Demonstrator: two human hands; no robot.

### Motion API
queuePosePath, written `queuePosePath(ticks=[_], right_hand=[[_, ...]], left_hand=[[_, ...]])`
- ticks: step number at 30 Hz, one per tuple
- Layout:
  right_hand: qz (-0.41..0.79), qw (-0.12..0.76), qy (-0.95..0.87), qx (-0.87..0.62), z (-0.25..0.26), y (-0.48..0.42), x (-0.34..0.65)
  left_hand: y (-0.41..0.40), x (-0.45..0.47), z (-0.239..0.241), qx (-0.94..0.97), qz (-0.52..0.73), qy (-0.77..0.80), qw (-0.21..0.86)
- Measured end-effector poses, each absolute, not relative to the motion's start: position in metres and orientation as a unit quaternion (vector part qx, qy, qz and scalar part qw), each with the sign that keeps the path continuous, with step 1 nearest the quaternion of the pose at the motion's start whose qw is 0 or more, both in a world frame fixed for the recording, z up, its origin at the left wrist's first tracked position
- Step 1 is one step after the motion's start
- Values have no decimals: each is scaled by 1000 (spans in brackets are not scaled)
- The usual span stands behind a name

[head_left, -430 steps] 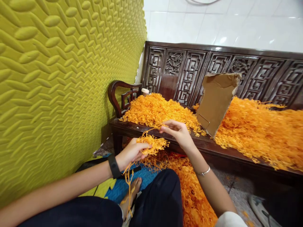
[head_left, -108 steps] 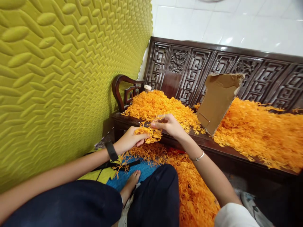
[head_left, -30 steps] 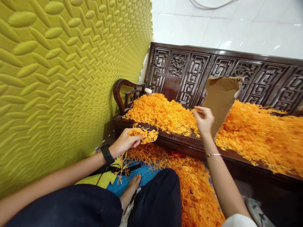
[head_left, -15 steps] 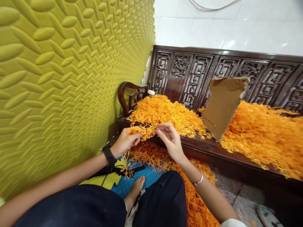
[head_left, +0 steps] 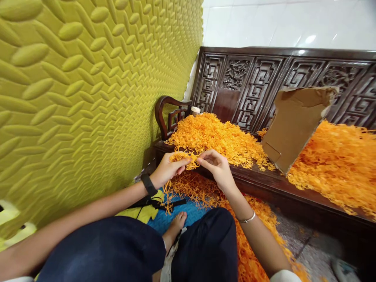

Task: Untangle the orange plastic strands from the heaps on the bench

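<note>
Clamping an orange bunch (head_left: 185, 157) between thumb and fingers, the left hand (head_left: 169, 170) holds it in front of the bench (head_left: 264, 187), near its left end. The right hand (head_left: 216, 166), also before the bench, has thumb and forefinger pinched together on the bunch's edge. Loose strands (head_left: 168, 199) dangle below the left hand, lower than the bench seat. On the bench, an orange heap (head_left: 220, 137) spreads by the left armrest (head_left: 160, 113), and a second heap (head_left: 340, 164) lies farther right. A cardboard sheet (head_left: 296, 125) leans on the bench between them. A white-lidded container (head_left: 195, 110) stands at the bench's back left corner. More orange strands (head_left: 252, 239) cover the floor before the bench.
</note>
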State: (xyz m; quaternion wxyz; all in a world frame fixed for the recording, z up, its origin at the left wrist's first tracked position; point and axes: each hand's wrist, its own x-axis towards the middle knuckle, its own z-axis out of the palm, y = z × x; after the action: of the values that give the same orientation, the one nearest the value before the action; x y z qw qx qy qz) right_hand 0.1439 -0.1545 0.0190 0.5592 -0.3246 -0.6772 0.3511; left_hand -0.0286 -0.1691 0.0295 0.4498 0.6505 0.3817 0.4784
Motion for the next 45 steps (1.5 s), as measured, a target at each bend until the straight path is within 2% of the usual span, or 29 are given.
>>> queuePosePath(ticks=[3, 7, 9, 13, 24, 35, 37, 41, 45], right_hand=[[323, 565, -685, -329, 22, -153, 151], [139, 569, -717, -379, 27, -152, 163], [88, 579, -713, -387, 27, -151, 167], [88, 604, -695, -381, 24, -149, 172], [105, 598, -688, -397, 15, -153, 181], [45, 574, -698, -426, 17, -158, 192], [-4, 601, -660, -451, 21, -153, 220], [-79, 748, -497, -434, 29, -135, 306], [-92, 765, -467, -433, 31, -101, 346]], left_hand=[[-167, -30, 26, 668, 468, 373, 443], [-167, -25, 25, 704, 421, 360, 444], [-168, -21, 26, 710, 414, 364, 438], [-173, -15, 30, 713, 411, 369, 431], [-175, -11, 25, 720, 389, 381, 429], [-177, -6, 22, 719, 377, 378, 445], [-176, -10, 22, 701, 393, 390, 448], [-169, -21, 23, 661, 437, 414, 448], [-167, -19, 25, 657, 439, 394, 469]])
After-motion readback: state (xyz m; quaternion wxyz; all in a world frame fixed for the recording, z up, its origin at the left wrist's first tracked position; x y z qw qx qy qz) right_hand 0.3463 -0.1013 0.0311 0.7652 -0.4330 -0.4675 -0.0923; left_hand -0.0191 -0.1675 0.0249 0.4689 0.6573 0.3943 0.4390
